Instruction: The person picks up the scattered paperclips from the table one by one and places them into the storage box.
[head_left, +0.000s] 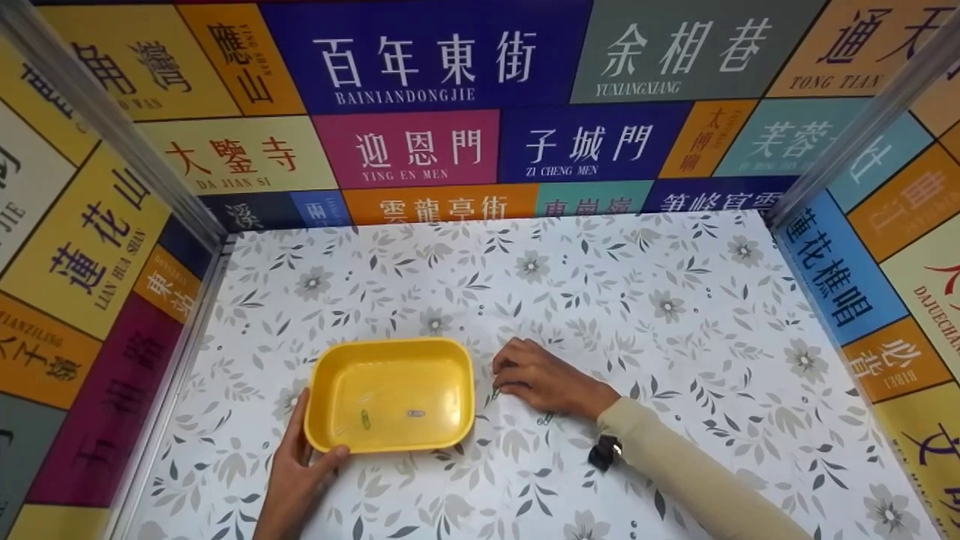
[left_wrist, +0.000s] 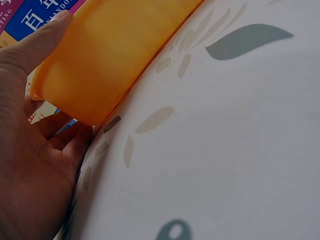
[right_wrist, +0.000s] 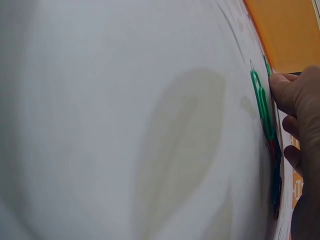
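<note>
My left hand [head_left: 296, 457] grips a yellow plastic tray [head_left: 390, 447] at its near left corner, thumb over the rim; the left wrist view shows fingers under its edge. Inside the tray lie a green paper clip [head_left: 365, 418] and a small purplish-grey one [head_left: 415, 413]. Just right of the tray, my right hand [head_left: 536, 377] is low over the tabletop. Its thumb and fingertips pinch a thin green paper clip [right_wrist: 267, 64], mostly hidden by the thumb. A second green paper clip [right_wrist: 262, 102] lies close beside that hand, with red and blue pieces behind it.
Below my right wrist another small clip [head_left: 545, 419] lies on the white floral tabletop [head_left: 645, 345]. Panels with colourful printed signs [head_left: 420, 150] enclose the back, left and right sides. A black wrist camera [head_left: 603, 453] hangs by the right cuff.
</note>
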